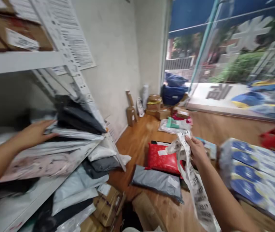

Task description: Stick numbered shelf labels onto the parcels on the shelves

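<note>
Head: label strip [193,180] hangs well off shelf edge [43,193].

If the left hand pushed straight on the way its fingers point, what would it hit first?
The left hand would likely meet the pale bag directly ahead, just below the black bag. Blur leaves depth unclear, so the black one might come first.

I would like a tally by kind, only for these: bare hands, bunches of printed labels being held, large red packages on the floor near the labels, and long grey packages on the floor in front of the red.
Bare hands: 2 (left hand, right hand)
Bunch of printed labels: 1
Large red package: 1
Long grey package: 1
Total: 5
</note>
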`<action>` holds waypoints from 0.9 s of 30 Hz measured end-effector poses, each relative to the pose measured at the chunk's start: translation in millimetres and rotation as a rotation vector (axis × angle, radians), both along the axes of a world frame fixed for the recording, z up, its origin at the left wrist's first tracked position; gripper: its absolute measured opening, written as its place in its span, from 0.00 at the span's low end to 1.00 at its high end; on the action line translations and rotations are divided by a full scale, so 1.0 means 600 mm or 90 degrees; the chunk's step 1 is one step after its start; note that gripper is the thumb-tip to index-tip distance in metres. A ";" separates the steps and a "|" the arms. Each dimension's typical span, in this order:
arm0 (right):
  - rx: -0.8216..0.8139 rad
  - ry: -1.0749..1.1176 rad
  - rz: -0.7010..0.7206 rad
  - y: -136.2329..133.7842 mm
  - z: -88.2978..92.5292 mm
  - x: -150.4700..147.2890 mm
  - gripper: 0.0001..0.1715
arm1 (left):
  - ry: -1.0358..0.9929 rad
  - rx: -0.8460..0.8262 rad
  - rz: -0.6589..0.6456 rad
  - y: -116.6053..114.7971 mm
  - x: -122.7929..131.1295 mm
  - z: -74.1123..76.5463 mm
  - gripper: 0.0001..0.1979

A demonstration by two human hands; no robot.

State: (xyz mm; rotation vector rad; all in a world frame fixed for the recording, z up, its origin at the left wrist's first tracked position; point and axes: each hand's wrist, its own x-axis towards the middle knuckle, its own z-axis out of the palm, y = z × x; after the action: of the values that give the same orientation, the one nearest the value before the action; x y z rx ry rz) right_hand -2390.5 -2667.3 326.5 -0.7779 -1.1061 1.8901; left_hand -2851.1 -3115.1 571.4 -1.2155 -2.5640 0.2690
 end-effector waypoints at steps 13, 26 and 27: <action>-0.129 0.121 0.249 -0.243 0.029 -0.415 0.20 | -0.155 -0.111 -0.038 0.067 -0.202 0.092 0.31; -0.069 0.151 -0.157 -0.302 0.167 -0.497 0.19 | -0.276 -0.240 -0.228 0.040 -0.305 0.052 0.44; -0.026 0.196 -0.256 -0.298 0.191 -0.483 0.17 | -0.248 -0.232 -0.246 0.044 -0.303 0.054 0.42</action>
State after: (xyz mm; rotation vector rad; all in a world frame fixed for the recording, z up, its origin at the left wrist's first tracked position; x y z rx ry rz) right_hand -2680.3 -2846.3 441.2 -0.6478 -0.6644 1.6244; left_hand -3033.1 -3088.8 603.5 -2.0413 -2.5807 0.4640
